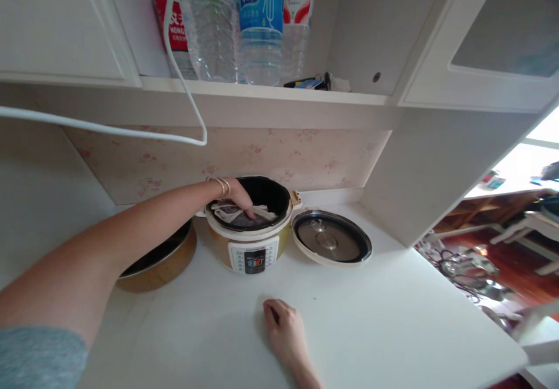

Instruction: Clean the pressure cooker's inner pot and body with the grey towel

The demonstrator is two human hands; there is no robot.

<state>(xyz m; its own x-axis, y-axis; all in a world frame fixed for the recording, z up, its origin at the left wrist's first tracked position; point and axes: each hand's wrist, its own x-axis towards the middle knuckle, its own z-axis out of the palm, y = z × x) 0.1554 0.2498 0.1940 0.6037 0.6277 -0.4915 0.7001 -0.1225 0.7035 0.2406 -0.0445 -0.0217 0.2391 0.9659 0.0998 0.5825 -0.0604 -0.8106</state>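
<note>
My left hand (241, 195), with bangles at the wrist, reaches down into the open electric cooker (222, 250). Its fingers press on a greyish, pale-edged cloth (227, 212) inside the dark cavity; the fingertips are partly hidden. On the white countertop in front of the cooker, my right hand (286, 326) rests loosely curled, and nothing shows in it. The cooker's round lid (325, 242) lies to the right with its underside up. Left of the cooker stands a golden-brown inner pot (168, 265), partly covered by my left forearm.
Above the counter (349, 325), an open shelf (262, 90) holds several plastic bottles (261, 25). A white cable (131, 134) hangs in front of the shelf on the left. A side panel (432, 168) bounds the counter on the right; metal pots (471, 269) lie beyond it.
</note>
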